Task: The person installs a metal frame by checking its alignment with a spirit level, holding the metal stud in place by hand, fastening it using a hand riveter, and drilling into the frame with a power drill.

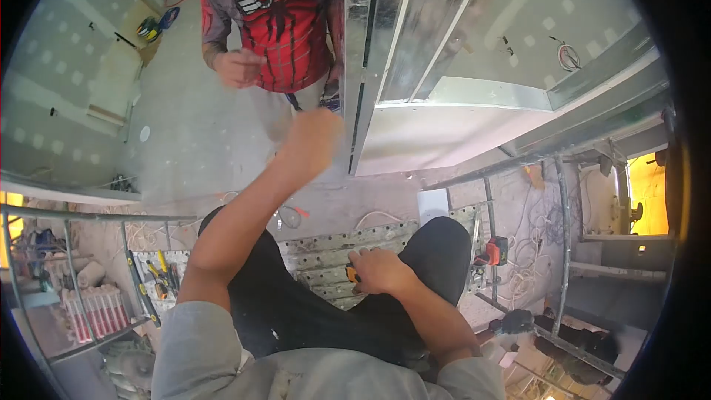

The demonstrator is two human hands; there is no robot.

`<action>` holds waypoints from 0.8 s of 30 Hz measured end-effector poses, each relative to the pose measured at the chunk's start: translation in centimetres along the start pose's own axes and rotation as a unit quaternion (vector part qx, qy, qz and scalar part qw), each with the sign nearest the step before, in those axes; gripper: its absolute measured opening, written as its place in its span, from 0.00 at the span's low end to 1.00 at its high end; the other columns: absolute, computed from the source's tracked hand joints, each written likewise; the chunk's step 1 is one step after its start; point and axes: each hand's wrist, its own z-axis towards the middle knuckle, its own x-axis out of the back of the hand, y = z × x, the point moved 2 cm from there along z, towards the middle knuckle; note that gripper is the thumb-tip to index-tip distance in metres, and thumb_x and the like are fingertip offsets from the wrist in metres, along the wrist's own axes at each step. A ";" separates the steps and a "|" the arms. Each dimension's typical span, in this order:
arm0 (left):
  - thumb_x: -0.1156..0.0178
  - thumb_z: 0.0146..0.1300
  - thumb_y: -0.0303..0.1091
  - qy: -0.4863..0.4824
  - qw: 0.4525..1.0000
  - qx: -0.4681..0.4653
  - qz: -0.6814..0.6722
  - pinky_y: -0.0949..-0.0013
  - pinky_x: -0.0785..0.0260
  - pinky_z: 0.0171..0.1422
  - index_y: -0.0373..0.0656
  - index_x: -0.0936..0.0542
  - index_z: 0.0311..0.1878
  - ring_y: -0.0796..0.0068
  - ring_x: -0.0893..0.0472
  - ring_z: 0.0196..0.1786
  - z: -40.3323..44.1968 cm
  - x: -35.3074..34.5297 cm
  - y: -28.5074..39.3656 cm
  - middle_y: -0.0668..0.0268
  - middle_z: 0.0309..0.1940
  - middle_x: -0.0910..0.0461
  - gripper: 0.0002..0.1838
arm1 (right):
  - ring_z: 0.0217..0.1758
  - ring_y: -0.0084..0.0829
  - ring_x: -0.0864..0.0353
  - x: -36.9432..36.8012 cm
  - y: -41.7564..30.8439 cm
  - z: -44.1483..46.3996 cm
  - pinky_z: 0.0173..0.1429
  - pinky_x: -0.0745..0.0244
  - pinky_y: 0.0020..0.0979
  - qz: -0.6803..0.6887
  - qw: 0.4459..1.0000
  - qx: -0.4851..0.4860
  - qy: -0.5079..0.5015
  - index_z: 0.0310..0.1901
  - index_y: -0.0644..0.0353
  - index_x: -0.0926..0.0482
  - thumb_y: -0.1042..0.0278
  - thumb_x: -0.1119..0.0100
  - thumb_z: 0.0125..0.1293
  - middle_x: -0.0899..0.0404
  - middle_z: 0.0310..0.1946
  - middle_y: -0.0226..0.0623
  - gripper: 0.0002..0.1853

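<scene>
My left hand (317,141) is raised out in front of me, close to the metal stud framing (361,67). It is smeared by motion, and its fingers cannot be made out. Low between my knees, my right hand (381,270) is closed around a yellow and black tape measure (353,275), mostly covered by the palm. Beyond my left hand a person in a red spider-print shirt (292,26) stands facing me, one hand (238,68) lifted at the waist.
I sit on a perforated metal scaffold platform (326,255) with side rails (564,237). A red cordless tool (492,252) is by the right rail. Hand tools (159,274) and several sealant tubes (96,311) are at the left. Cables (529,244) trail across the floor below.
</scene>
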 end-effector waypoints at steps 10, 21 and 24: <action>0.24 0.44 0.47 -0.157 0.965 0.187 0.096 0.56 0.18 0.48 0.44 0.10 0.39 0.60 0.10 0.45 -3.1 -3.1 -9.0 0.58 0.40 0.09 0.21 | 0.60 0.52 0.17 1.0 -1.6 2.0 0.62 0.20 0.48 -0.019 0.998 0.047 -0.042 0.62 0.65 0.26 0.47 0.21 0.56 0.18 0.56 0.52 0.40; 0.32 0.63 0.50 -0.121 0.980 -0.094 -0.127 0.43 0.24 0.55 0.36 0.17 0.53 0.40 0.15 0.49 0.4 -7.6 -1.5 0.41 0.45 0.15 0.26 | 0.59 0.55 0.18 0.2 -0.3 2.9 0.60 0.22 0.51 -0.015 0.998 0.064 -0.025 0.58 0.60 0.25 0.48 0.22 0.55 0.17 0.54 0.54 0.35; 0.37 0.68 0.53 -0.172 0.975 -0.041 -0.137 0.48 0.23 0.62 0.31 0.18 0.55 0.45 0.15 0.57 -0.1 -5.8 -1.3 0.42 0.50 0.15 0.30 | 0.58 0.55 0.17 1.5 -0.1 2.7 0.62 0.21 0.49 -0.025 0.998 0.050 -0.033 0.57 0.64 0.24 0.49 0.21 0.53 0.16 0.54 0.53 0.36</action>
